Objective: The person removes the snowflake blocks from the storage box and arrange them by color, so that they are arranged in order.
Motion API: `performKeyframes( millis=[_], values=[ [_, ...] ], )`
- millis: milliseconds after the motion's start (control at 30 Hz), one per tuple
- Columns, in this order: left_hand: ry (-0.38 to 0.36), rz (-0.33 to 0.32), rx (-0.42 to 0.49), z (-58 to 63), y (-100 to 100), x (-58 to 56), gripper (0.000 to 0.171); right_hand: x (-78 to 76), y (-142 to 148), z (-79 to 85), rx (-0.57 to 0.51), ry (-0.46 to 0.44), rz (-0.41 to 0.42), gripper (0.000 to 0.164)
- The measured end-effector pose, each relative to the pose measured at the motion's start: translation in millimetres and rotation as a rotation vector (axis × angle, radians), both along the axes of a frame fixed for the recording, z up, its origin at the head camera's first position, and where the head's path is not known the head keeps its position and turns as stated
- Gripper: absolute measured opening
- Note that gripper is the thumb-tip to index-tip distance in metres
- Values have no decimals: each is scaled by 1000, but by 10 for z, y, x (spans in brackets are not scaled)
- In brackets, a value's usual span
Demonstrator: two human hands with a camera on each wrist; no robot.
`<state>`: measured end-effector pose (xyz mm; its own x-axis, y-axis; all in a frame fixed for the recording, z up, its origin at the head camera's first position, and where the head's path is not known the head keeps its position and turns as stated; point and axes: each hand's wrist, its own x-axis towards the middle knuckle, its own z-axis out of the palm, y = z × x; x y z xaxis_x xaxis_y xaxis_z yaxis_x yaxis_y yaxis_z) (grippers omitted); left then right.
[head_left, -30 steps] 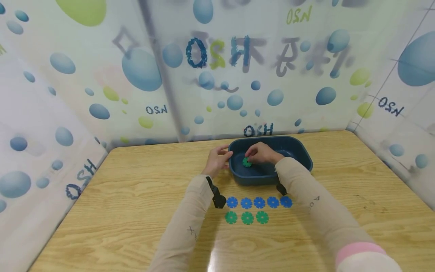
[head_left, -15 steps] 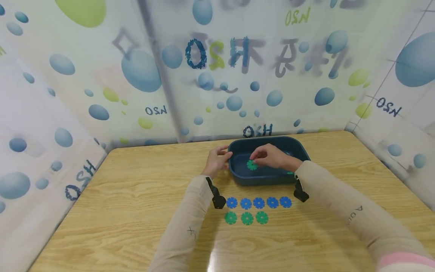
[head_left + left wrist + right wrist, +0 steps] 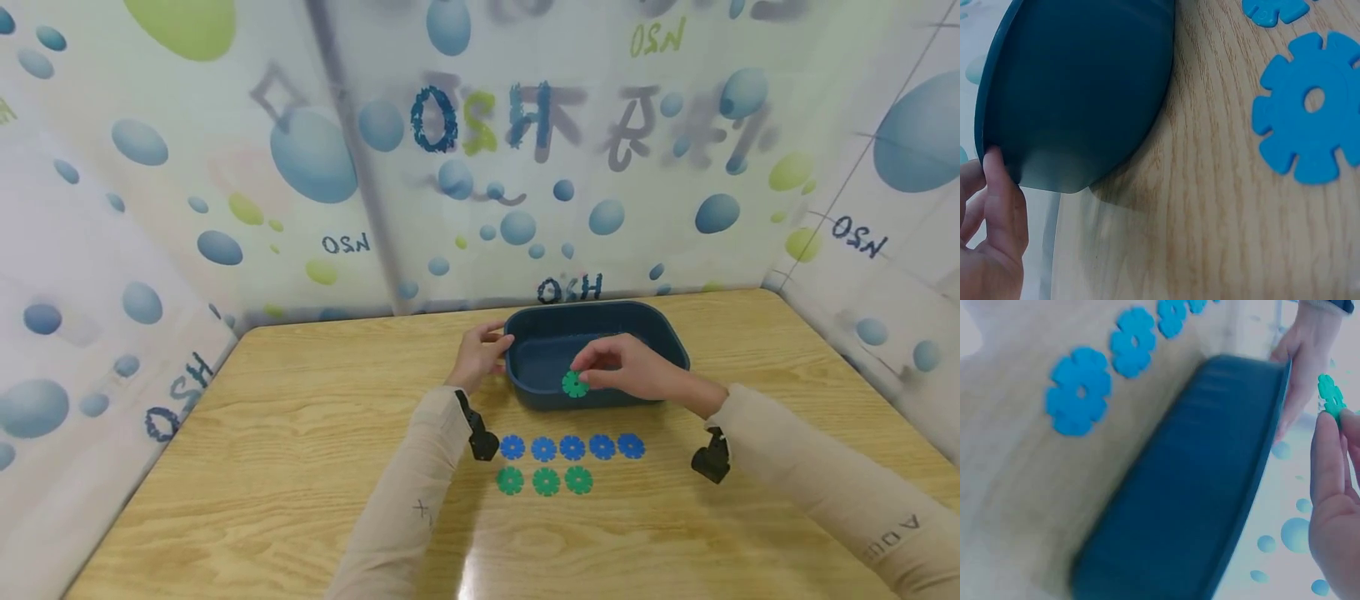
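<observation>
My right hand (image 3: 632, 367) pinches a green notched snowflake disc (image 3: 575, 384) between thumb and fingertips. It holds the disc over the near rim of a dark blue plastic basin (image 3: 536, 397). In the right wrist view the green disc (image 3: 1332, 397) stands up on edge from the fingertips. My left hand (image 3: 477, 354) grips the basin's left end at the rim. From the left wrist, one digit of that hand (image 3: 1000, 231) shows pressed on the outer wall of the basin (image 3: 1085, 94). Part of the basin's inside is hidden behind my right hand.
In front of the basin lies a row of several blue snowflake discs (image 3: 572, 447). Closer to me is a row of three green discs (image 3: 546, 481). All lie flat on the wood-grain table (image 3: 300, 433). A patterned curtain (image 3: 480, 208) rises behind the table's far edge.
My right hand has lifted the green disc from inside the basin and carried it rightward and nearer, to the near rim. My left hand has stayed at the basin's left end.
</observation>
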<state>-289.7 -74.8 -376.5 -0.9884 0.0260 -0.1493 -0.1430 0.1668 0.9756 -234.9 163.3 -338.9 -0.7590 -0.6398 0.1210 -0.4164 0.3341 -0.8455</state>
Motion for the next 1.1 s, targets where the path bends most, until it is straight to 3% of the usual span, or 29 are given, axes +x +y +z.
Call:
performKeyframes(
  millis=[200, 567, 867, 1100],
  values=[
    [0, 2, 2, -1, 9, -11, 39, 205, 112, -128, 12, 45, 78, 13],
    [-5, -5, -11, 5, 7, -5, 38, 391, 242, -386, 96, 44, 161, 10],
    [-32, 3, -7, -25, 18, -48, 39, 453, 233, -520, 181, 97, 149, 5],
    [15, 1, -12, -53, 8, -50, 37, 474, 252, -560, 185, 86, 152, 6]
  ],
)
